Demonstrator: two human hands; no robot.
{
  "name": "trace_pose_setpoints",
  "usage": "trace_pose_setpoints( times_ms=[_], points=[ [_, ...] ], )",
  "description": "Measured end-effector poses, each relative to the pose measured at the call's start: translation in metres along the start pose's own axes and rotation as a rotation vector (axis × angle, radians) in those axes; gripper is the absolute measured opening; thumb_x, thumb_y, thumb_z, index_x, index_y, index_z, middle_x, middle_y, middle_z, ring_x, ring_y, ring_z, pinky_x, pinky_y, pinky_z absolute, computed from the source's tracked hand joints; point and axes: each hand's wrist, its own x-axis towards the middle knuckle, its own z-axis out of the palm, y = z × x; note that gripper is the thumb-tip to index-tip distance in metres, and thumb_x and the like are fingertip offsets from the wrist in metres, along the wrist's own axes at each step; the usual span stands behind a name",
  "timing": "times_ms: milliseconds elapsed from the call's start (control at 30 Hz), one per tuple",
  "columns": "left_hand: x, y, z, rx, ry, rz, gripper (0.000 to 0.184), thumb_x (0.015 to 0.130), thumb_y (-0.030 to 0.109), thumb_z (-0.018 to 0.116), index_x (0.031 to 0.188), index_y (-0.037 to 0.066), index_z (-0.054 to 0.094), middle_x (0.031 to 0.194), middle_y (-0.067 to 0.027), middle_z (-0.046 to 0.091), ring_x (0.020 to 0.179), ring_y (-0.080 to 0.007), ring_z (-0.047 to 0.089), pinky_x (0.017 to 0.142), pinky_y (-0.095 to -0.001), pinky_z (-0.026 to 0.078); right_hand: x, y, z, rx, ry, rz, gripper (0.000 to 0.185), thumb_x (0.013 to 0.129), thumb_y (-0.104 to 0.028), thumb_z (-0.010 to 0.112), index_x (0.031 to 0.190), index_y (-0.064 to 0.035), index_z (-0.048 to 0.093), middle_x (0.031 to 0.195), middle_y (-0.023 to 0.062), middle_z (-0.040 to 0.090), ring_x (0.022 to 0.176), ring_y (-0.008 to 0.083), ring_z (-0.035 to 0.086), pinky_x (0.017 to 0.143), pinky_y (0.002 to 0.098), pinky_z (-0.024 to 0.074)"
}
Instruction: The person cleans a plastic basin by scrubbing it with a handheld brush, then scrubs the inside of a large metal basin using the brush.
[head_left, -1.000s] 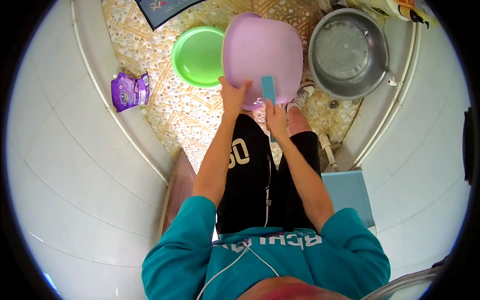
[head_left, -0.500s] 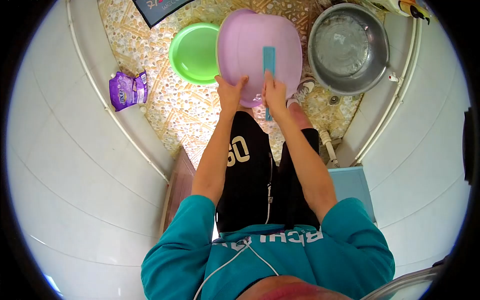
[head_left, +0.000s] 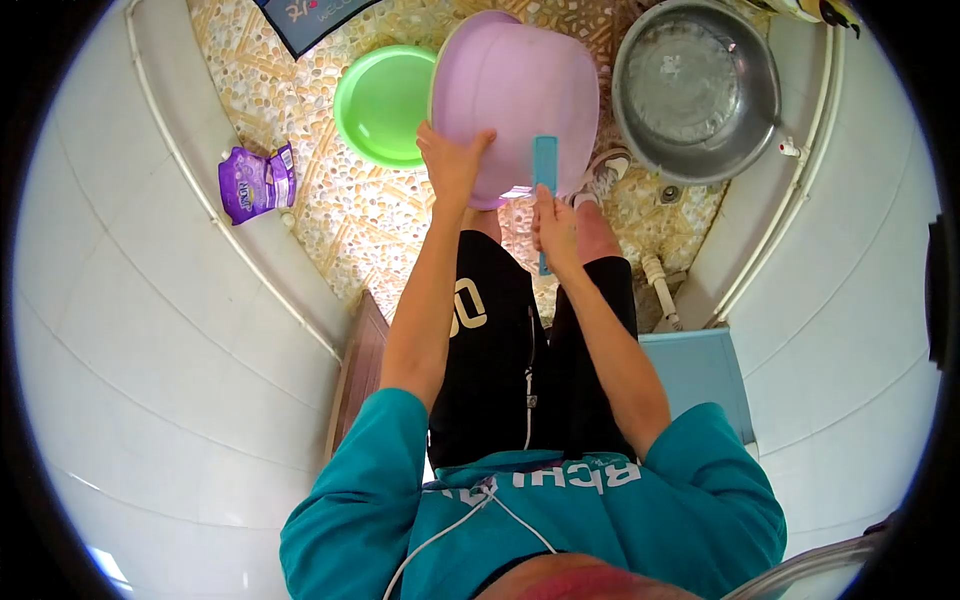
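Note:
A pink basin (head_left: 520, 95) is tilted in front of my knees, its broad surface facing up. My left hand (head_left: 454, 165) grips its left edge, the thumb lying on the pink surface. In my right hand (head_left: 555, 228) is a blue brush (head_left: 545, 165), held by its handle, its wide head over the lower right part of the basin. Whether the brush touches the basin cannot be told. The underside of the brush is hidden.
A green basin (head_left: 385, 107) stands to the left of the pink one. At the right is a grey metal basin (head_left: 695, 95) holding water. A purple pouch (head_left: 257, 184) lies by the left wall. A dark mat (head_left: 312, 18) is at the top, a floor drain (head_left: 670, 194) at the right.
The brush moved up the pink basin and then back down toward me. My left hand and the basin have shifted slightly to the left.

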Motion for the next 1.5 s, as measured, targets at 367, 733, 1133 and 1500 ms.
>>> trace_pose_setpoints(
  times_ms=[367,733,1133,1500],
  points=[
    [-0.029,-0.018,0.002,-0.187,-0.097,-0.09,0.102,0.064,0.031,0.088,0.13,-0.014,0.025,0.124,-0.0333,0.039,0.119,-0.045,0.043,0.101,-0.0475,0.04,0.008,0.037,-0.019,-0.136,0.016,-0.051,0.045,0.1,-0.039,0.051,0.068,-0.008,0.048,0.049,-0.0024,0.037,0.035,0.0083,0.035,0.034,0.0259,0.0251],
    [-0.034,-0.013,0.005,-0.105,-0.11,-0.061,0.098,0.065,0.03,0.087,0.131,-0.009,0.026,0.123,-0.032,0.041,0.117,-0.0456,0.045,0.099,-0.0483,0.042,0.01,0.021,-0.02,-0.249,0.017,-0.125,0.057,0.1,-0.039,0.047,0.058,-0.002,0.051,0.047,0.0033,0.044,0.038,0.0151,0.043,0.04,0.0339,0.0327],
    [-0.042,-0.003,0.002,-0.104,-0.109,-0.052,0.1,0.065,0.032,0.087,0.13,-0.011,0.025,0.124,-0.0327,0.043,0.118,-0.0455,0.046,0.099,-0.0487,0.043,0.013,0.007,-0.016,-0.169,0.082,-0.03,0.054,0.1,-0.039,0.048,0.061,-0.0029,0.053,0.047,0.0017,0.045,0.036,0.0125,0.042,0.038,0.0307,0.0326],
    [-0.037,-0.013,0.005,-0.162,-0.113,-0.102,0.097,0.065,0.034,0.087,0.127,-0.009,0.027,0.121,-0.0347,0.045,0.113,-0.0467,0.05,0.096,-0.0486,0.045,0.002,-0.003,-0.027,-0.045,0.079,0.006,0.047,0.098,-0.041,0.054,0.064,-0.0106,0.045,0.049,-0.0027,0.038,0.033,0.0093,0.034,0.033,0.0262,0.0221]
  ],
)
